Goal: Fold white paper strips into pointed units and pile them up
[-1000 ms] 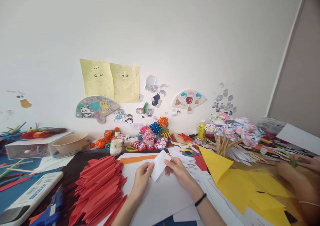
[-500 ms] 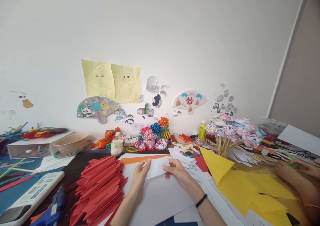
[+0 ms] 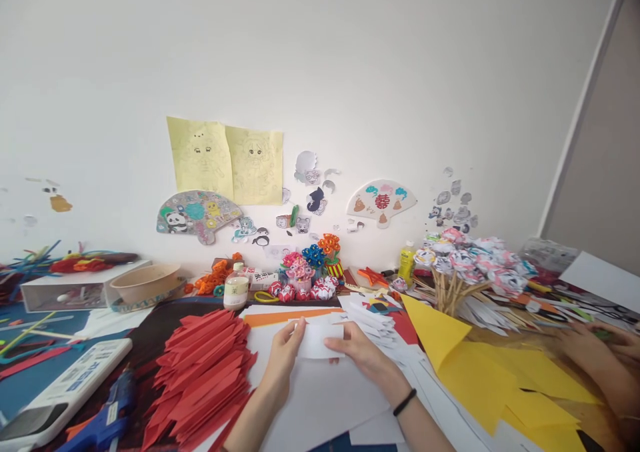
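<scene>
A small white piece of paper (image 3: pixel 316 343) is held up between my two hands, above larger white sheets (image 3: pixel 327 405) on the table. My left hand (image 3: pixel 286 353) pinches its left edge with thumb and fingers. On the right edge, my right hand (image 3: pixel 354 347) grips it, thumb laid across the front; a black band circles that wrist. Beyond the paper lies an orange sheet (image 3: pixel 280 319). Folded red paper strips (image 3: pixel 200 375) are piled to the left of my left hand. White folded strips (image 3: pixel 373 322) spread just past my right hand.
Yellow sheets (image 3: pixel 480 379) lie at right, near another person's hands (image 3: pixel 585 349). A blue glue gun (image 3: pixel 107 415) and white power strip (image 3: pixel 70 389) are at left. Along the wall stand a bottle (image 3: pixel 236 289), paper flowers (image 3: pixel 300 269) and a stick bouquet (image 3: pixel 465 265).
The white paper in my hands now faces me as a smaller, neater rectangle, its lower edge level instead of slanted. Both hands stay on its sides. The view has shifted slightly.
</scene>
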Action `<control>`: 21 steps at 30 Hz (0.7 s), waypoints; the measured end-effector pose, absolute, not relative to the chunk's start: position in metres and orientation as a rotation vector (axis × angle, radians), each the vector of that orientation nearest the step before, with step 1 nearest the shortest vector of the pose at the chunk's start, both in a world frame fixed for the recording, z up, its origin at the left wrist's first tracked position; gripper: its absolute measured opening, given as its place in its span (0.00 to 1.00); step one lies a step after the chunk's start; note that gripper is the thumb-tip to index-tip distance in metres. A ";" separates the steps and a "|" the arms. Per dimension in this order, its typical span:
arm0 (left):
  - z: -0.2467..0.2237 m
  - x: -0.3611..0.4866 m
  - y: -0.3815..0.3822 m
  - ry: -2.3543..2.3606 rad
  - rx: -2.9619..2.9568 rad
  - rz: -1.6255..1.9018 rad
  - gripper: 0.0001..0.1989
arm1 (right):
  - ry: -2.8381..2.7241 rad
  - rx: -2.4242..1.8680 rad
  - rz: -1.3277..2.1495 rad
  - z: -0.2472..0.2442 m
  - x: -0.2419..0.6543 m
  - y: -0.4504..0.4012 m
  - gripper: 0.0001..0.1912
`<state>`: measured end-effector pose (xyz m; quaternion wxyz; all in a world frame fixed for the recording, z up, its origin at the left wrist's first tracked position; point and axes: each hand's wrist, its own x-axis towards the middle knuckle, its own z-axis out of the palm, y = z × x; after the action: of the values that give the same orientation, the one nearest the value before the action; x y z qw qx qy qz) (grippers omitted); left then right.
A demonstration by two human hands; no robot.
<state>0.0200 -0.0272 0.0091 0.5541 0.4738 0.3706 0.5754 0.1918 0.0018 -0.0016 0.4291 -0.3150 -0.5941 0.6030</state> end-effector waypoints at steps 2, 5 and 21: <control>0.012 0.020 -0.029 0.906 1.127 1.354 0.30 | -1.513 -0.788 1.498 -0.001 0.192 0.003 0.19; 0.016 0.021 -0.031 0.950 1.127 1.358 0.31 | -1.566 -0.742 1.505 0.000 0.191 0.003 0.19; 0.002 0.018 -0.021 0.837 1.028 1.375 0.23 | -1.476 -0.670 1.589 0.005 0.194 0.001 0.15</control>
<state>0.0178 -0.0211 0.0018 0.5777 0.4395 0.3577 0.5875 0.1937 0.0013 0.0051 0.4222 -0.2674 -0.5895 0.6346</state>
